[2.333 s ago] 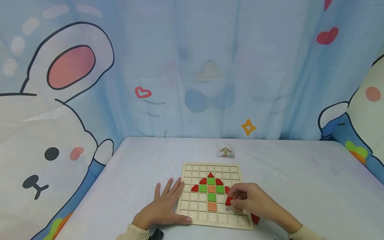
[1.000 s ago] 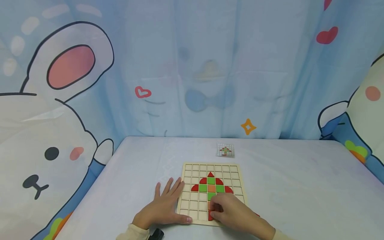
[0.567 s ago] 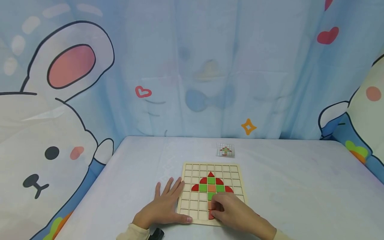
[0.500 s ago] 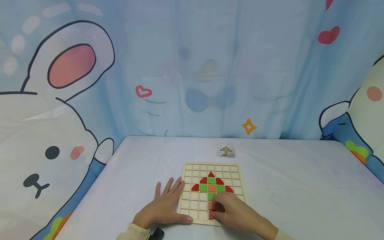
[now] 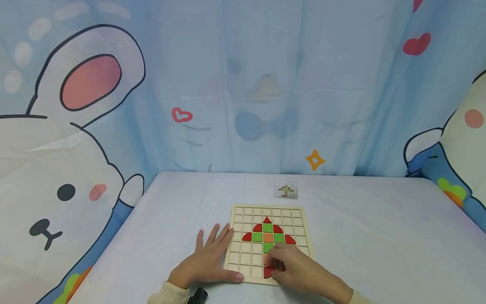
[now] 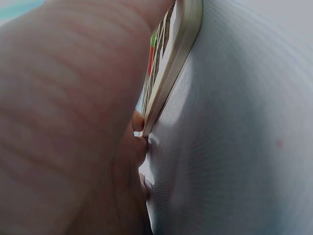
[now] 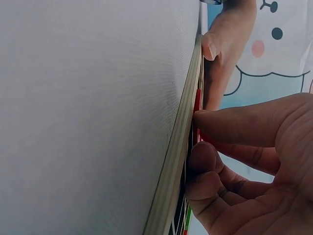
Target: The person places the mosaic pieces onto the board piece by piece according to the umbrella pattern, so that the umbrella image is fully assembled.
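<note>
A wooden grid board [image 5: 243, 258] lies on the table, with red, green and orange pieces forming a tree-like figure. My left hand [image 5: 206, 261] rests at its left side with fingers spread, thumb on the lower left corner. My right hand [image 5: 300, 268] is over the lower middle of the board. Its thumb and curled forefinger pinch a red quarter-circle piece [image 5: 268, 272], which lies in the bottom row under an orange square [image 5: 265, 259] that is partly covered. In the right wrist view the thumb [image 7: 230, 122] touches a red piece [image 7: 197, 100] at the board's edge.
A small card [image 5: 286, 189] with a printed grid figure lies behind the board. A black object [image 5: 198, 296] sits by the left sleeve. A printed curtain [image 5: 212, 84] hangs behind the white table [image 5: 364, 219].
My right hand has carried the red piece from the board's right side left and down to the bottom row, and has stayed there with small finger shifts. The left hand keeps its place.
</note>
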Tool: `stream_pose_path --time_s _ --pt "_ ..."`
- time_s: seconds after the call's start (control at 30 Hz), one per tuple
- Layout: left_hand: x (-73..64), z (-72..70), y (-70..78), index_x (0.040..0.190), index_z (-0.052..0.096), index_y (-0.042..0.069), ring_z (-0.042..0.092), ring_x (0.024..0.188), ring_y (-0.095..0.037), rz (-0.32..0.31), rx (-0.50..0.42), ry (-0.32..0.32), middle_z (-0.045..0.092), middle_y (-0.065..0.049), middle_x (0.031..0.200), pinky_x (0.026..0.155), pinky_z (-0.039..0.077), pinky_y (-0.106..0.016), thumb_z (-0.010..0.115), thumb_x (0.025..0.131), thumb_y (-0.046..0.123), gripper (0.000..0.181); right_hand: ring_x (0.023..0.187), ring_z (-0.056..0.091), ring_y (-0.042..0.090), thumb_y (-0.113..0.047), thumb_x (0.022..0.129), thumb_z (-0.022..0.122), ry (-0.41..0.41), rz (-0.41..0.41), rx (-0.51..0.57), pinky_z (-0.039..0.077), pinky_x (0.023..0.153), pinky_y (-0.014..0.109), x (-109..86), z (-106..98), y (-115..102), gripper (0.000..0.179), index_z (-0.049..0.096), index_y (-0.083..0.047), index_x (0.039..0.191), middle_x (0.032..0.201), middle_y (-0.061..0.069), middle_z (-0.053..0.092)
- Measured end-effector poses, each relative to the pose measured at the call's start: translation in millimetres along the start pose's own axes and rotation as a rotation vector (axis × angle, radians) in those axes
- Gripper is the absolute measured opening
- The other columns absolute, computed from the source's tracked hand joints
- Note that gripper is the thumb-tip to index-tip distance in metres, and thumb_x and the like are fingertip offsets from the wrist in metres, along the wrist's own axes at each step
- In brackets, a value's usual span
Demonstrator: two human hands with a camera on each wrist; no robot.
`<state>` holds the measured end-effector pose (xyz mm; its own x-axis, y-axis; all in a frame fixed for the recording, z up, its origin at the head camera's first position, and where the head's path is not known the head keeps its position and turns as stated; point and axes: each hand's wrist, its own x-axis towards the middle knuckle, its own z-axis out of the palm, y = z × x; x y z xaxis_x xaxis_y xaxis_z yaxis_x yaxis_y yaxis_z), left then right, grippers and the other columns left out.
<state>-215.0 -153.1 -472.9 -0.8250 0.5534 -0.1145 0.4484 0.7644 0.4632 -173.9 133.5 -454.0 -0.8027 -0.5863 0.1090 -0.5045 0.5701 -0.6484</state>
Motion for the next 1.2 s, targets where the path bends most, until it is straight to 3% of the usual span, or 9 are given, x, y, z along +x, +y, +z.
stream_pose_path --time_s 0.33,0.5,0.73,0.9,1.2 --pt "-0.4 -1.7 1.9 0.172 0.019 0.007 -0.002 0.164 -0.037 0.001 -0.003 -0.008 0.010 -0.010 0.180 0.120 -0.009 -0.073 0.076 0.084 0.074 0.124 0.080 0.055 0.002 -0.001 0.090 0.080 0.054 -0.013 0.008 0.052 0.070 0.025 -12.7 -9.0 4.4 0.022 0.072 -0.020 0.098 0.088 -0.017 0.059" --pt "-0.1 -1.9 2.3 0.172 0.019 0.006 -0.002 0.164 -0.038 -0.001 -0.001 -0.015 0.009 -0.011 0.180 0.119 -0.010 -0.074 0.075 0.084 0.074 0.124 0.082 0.056 0.004 -0.004 0.092 0.079 0.067 0.031 0.017 0.053 0.072 0.026 -27.1 -24.8 13.7 0.018 0.073 -0.017 0.102 0.093 -0.013 0.063" --pt "0.6 -1.0 0.7 0.172 0.019 0.006 -0.001 0.164 -0.038 -0.001 0.006 -0.011 0.010 -0.011 0.179 0.119 -0.008 -0.074 0.075 0.084 0.075 0.125 0.088 0.057 0.008 -0.011 0.091 0.084 0.016 0.149 0.019 0.054 0.074 0.028 -47.1 -59.5 33.9 0.024 0.073 -0.011 0.113 0.101 -0.007 0.064" --pt "0.7 -0.4 0.1 0.172 0.019 0.007 -0.001 0.164 -0.039 0.007 0.007 -0.007 0.010 -0.011 0.179 0.119 -0.007 -0.075 0.075 0.084 0.076 0.125 0.089 0.054 0.012 -0.011 0.089 0.086 -0.053 0.226 -0.018 0.053 0.077 0.028 -57.2 -79.0 48.2 0.028 0.072 -0.010 0.113 0.097 -0.004 0.061" --pt "2.0 1.7 -1.8 0.172 0.019 0.008 -0.001 0.164 -0.038 -0.005 0.011 -0.009 0.010 -0.009 0.180 0.120 -0.008 -0.074 0.075 0.083 0.077 0.126 0.086 0.050 0.017 -0.007 0.084 0.087 -0.169 0.302 0.013 0.045 0.072 0.029 -58.2 -78.0 54.6 0.030 0.067 -0.015 0.104 0.092 0.001 0.054"
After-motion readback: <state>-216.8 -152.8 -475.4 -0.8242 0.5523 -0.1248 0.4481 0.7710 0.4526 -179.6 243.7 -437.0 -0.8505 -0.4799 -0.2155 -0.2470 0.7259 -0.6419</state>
